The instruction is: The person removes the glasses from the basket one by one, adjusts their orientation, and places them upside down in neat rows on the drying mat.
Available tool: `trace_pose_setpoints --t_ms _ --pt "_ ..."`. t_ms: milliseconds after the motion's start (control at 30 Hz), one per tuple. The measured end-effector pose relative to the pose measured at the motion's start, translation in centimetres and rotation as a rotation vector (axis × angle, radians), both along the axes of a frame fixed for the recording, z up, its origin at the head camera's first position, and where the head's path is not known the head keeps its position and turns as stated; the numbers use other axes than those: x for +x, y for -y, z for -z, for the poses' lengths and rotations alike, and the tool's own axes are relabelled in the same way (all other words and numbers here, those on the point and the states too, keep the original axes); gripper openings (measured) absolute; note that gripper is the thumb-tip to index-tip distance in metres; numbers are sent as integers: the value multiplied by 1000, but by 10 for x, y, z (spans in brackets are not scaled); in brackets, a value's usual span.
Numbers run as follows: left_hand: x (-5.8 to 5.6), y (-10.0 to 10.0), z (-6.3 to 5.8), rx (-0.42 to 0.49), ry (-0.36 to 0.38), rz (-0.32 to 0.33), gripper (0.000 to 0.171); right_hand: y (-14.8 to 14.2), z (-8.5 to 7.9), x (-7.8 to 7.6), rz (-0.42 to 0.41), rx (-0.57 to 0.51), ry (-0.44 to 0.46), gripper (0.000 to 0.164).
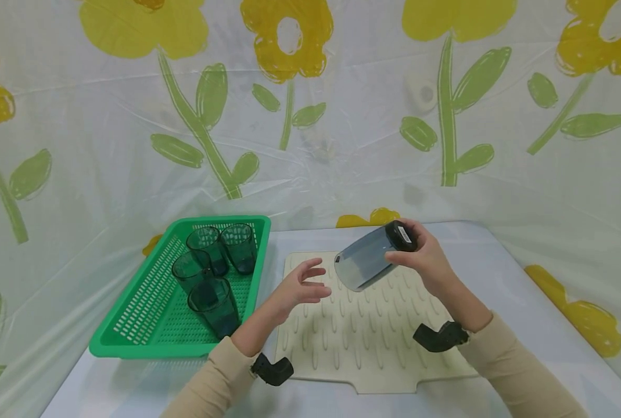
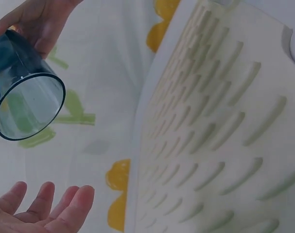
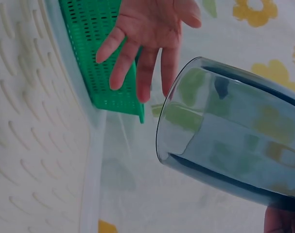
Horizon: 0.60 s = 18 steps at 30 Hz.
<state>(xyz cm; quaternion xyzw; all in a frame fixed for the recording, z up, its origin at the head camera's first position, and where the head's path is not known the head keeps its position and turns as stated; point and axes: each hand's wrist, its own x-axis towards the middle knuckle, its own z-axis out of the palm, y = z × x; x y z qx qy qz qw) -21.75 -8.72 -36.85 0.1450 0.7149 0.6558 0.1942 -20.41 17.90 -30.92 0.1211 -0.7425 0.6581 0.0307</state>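
Note:
A blue-tinted clear drinking glass (image 1: 365,261) is held up by my right hand (image 1: 429,262), whose fingers and thumb grip its dark base end. The glass tilts, with its open rim down and to the left. My left hand (image 1: 298,288) is held just left of the rim, palm toward it and fingers spread, holding nothing. In the right wrist view, the left hand's fingertips (image 3: 144,92) come close to the rim. The left wrist view looks into the mouth of the glass (image 2: 33,104). Both hands are above a cream ridged draining mat (image 1: 362,342).
On the left stands a green perforated plastic basket (image 1: 148,351) with several dark teal glasses (image 1: 213,305) in it. Its right side is close to the mat's left edge. The white table (image 1: 315,238) meets a flower-print sheet (image 1: 341,162) behind.

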Motion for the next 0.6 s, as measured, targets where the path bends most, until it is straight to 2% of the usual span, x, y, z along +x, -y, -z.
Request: trace_pose_setpoints --t_ms 267,467,600 --pt "5 2 1 -103 -34 -67 72 -8 -2 -4 17 45 -3 65" --pt "8 3 0 -192 -94 -112 73 -12 -4 -7 17 71 -1 59" --pt "10 5 1 -216 -137 -127 73 -15 -6 -8 21 94 5 59"
